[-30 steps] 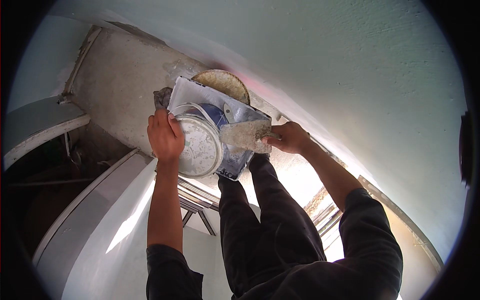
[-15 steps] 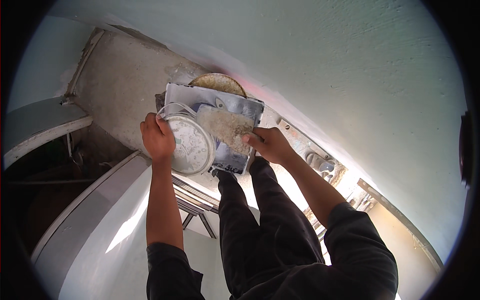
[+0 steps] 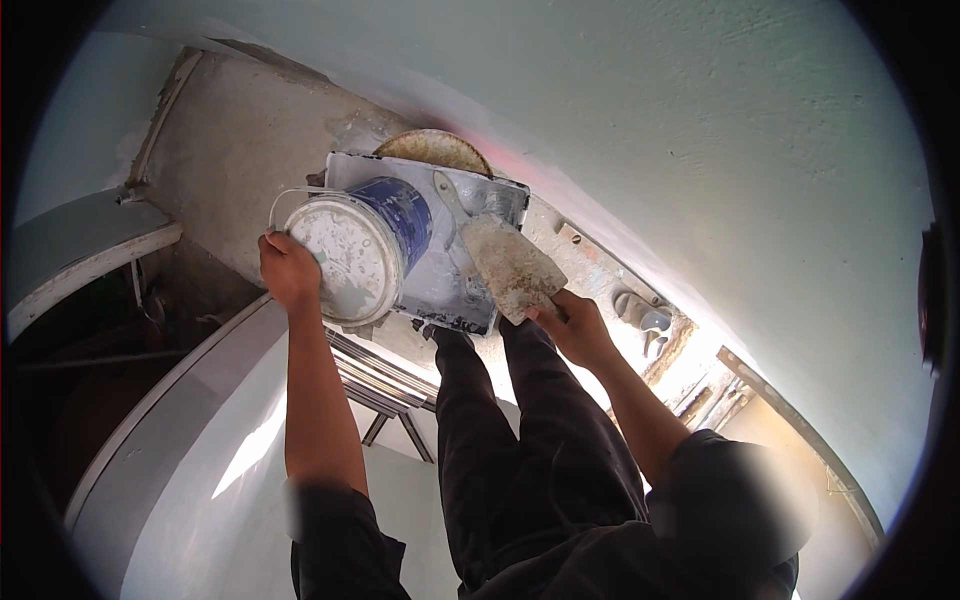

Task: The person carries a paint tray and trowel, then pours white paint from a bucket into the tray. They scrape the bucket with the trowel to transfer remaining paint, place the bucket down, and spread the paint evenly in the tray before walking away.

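My left hand (image 3: 290, 272) is closed on the left edge of a blue paint bucket (image 3: 405, 220), by its thin wire handle. The bucket is tilted, its round white, paint-smeared lid (image 3: 345, 262) turned up toward me. In my right hand (image 3: 575, 330) is a flat, roughly rectangular piece (image 3: 512, 268), crusted grey-beige; I cannot tell its kind. My fingers pinch its lower right corner. Beneath both lies a paint-stained tray (image 3: 440, 300) with a dark rim. A putty knife (image 3: 452, 200) rests in it, partly covered by the flat piece.
A round, rusty-brown disc-like rim (image 3: 435, 150) shows behind the tray, near the pale green wall (image 3: 650, 120). On the right are a narrow strip (image 3: 605, 262) and a grey object (image 3: 650, 318). My legs (image 3: 470, 400) stand just below the tray. A dark recess (image 3: 110, 330) opens at left.
The bucket has moved left with my left hand and tipped, so its blue side shows. My right hand has drawn the flat piece to the right, away from the lid, and turned it.
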{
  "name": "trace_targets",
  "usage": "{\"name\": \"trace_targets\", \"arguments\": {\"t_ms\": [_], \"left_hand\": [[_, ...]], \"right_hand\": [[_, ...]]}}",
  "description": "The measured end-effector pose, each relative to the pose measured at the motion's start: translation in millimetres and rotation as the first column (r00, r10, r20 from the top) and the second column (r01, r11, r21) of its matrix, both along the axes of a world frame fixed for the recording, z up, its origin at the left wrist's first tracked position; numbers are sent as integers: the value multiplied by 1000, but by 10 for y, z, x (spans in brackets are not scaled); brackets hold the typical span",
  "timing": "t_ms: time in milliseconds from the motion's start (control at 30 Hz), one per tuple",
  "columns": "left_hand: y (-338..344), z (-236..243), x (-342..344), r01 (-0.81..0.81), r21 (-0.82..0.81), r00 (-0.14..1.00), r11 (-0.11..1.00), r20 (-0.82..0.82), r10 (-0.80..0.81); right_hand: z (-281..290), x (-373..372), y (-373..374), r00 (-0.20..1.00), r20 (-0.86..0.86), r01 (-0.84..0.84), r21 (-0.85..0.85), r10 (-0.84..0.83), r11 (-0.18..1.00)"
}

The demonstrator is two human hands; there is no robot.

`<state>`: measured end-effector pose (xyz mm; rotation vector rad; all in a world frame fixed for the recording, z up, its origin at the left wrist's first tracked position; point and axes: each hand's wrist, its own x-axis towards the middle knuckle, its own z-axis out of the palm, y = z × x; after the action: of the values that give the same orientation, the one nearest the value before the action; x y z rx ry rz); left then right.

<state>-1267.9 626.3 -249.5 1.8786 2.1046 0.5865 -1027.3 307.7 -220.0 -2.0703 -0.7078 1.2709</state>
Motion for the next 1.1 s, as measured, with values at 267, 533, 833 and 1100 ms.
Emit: {"name": "trace_targets", "arguments": {"t_ms": [267,533,833,1100], "left_hand": [[-83,35,-125,237,243,939,941,192,-286],[-618,214,-238,676,197,732,710,-72,-677],[-679,220,-237,738,200,673,644,-165,-721],[-816,209,-159,825,47,552,562,-275,-787]], "right_hand": [[18,-164,99,982,52,-183,87,179,979],[52,-230,207,978,11,-210,-16,210,978],[1,-405,243,975,48,-216,-57,219,975],[-3,-323,203,982,16,-189,-72,190,979]]}}
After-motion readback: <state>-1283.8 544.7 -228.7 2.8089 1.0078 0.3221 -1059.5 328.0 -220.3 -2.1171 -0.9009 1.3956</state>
